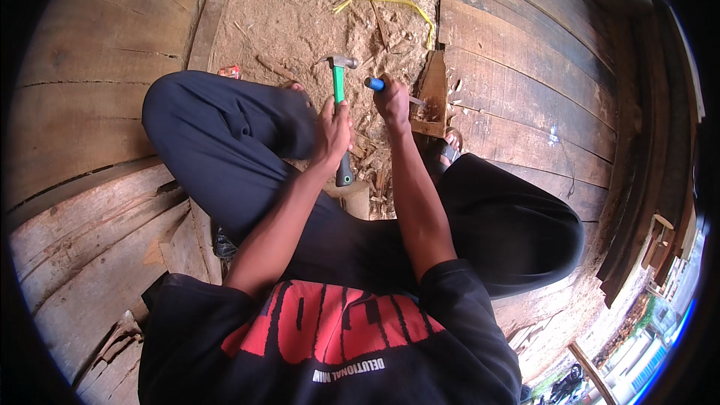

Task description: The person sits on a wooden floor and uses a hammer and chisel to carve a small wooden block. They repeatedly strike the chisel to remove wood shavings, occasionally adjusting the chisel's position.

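Observation:
My left hand (333, 133) is closed around a claw hammer (339, 84) with a green and black handle. Its metal head points away from me, above the ground. To the right of it, my right hand (393, 103) grips a chisel (375, 84) by its blue handle. The chisel's thin metal blade comes out on the right side of the fist and reaches a wooden piece (433, 79). That piece has a carved hollow with chips in it and lies beside my right foot (451, 142). Whether the blade tip touches the wood, I cannot tell.
Sandy ground with wood shavings (262, 22) lies ahead. A yellow strap (390, 0) curves across it. Wooden planks (517, 67) stretch along the right, with more boards (97, 67) at left. A small red packet (229, 72) lies near my left knee.

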Action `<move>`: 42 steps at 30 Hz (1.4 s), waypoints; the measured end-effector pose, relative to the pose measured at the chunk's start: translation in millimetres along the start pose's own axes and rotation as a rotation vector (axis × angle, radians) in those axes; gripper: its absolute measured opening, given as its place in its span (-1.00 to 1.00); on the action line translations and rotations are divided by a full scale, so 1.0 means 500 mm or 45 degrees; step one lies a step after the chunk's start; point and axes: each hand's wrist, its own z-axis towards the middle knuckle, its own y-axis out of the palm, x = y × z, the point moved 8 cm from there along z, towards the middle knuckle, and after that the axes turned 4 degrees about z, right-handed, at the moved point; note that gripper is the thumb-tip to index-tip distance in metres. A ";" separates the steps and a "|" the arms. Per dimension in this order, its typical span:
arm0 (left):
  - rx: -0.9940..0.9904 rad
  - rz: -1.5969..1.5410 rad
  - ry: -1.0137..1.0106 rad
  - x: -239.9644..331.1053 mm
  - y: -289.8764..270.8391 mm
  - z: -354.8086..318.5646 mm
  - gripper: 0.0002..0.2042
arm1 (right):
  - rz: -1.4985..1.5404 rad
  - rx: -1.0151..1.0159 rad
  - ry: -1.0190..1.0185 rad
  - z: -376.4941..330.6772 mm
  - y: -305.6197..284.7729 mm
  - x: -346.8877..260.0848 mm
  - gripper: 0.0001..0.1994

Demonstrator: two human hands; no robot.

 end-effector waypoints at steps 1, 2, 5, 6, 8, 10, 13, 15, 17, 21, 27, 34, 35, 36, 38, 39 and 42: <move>-0.013 -0.013 0.000 0.000 0.003 -0.002 -0.85 | 0.023 -0.001 0.000 0.002 -0.002 -0.002 -0.97; -0.015 -0.028 -0.009 -0.002 0.002 -0.002 -0.85 | 0.052 0.003 -0.017 0.003 -0.002 -0.003 -0.96; -0.015 -0.046 -0.028 -0.006 0.002 -0.001 -0.85 | 0.105 -0.005 -0.055 0.005 -0.005 0.003 -0.95; -0.009 -0.033 -0.030 -0.006 0.002 0.000 -0.84 | 0.102 -0.020 -0.058 0.007 -0.004 0.007 -0.94; 0.012 -0.018 -0.030 -0.005 0.000 0.000 -0.84 | 0.090 -0.039 -0.045 0.010 -0.001 0.011 -0.93; 0.043 -0.014 -0.025 -0.004 -0.004 0.001 -0.84 | 0.075 -0.046 -0.013 0.013 0.000 0.013 -0.93; 0.083 -0.067 0.056 0.013 -0.008 -0.008 -0.84 | 0.066 -0.018 0.020 0.019 0.002 0.020 -0.92; 0.065 -0.037 0.103 0.023 -0.010 -0.008 -0.84 | 0.046 -0.016 0.033 0.022 0.003 0.018 -0.91; 0.061 -0.019 0.133 0.027 -0.011 -0.007 -0.85 | 0.030 0.002 0.000 0.024 0.003 0.016 -0.90; 0.096 0.037 0.177 0.022 -0.013 -0.004 -0.85 | 0.035 0.001 -0.015 0.027 0.010 0.024 -0.94; 0.095 0.726 0.473 0.003 -0.022 0.034 -0.83 | 0.011 -0.037 0.061 0.034 0.021 0.038 -0.90; 0.094 0.650 0.390 -0.006 -0.030 0.055 -0.81 | -0.067 -0.016 0.008 0.033 0.041 0.036 -0.91; 0.097 0.637 0.387 -0.008 -0.026 0.055 -0.81 | -0.091 0.019 0.002 0.030 0.040 0.036 -0.91; 0.103 0.625 0.389 -0.007 -0.024 0.057 -0.80 | -0.115 0.054 -0.002 0.025 0.041 0.034 -0.89; 0.195 0.516 0.382 -0.012 -0.031 0.059 -0.80 | -0.142 0.065 0.020 0.023 0.043 0.034 -0.87; 0.278 0.420 0.372 -0.017 -0.040 0.056 -0.81 | -0.145 0.043 0.046 0.028 0.045 0.036 -0.89; 0.155 0.765 0.399 -0.026 -0.047 0.080 -0.82 | -0.128 0.049 0.116 0.040 0.046 0.050 -0.89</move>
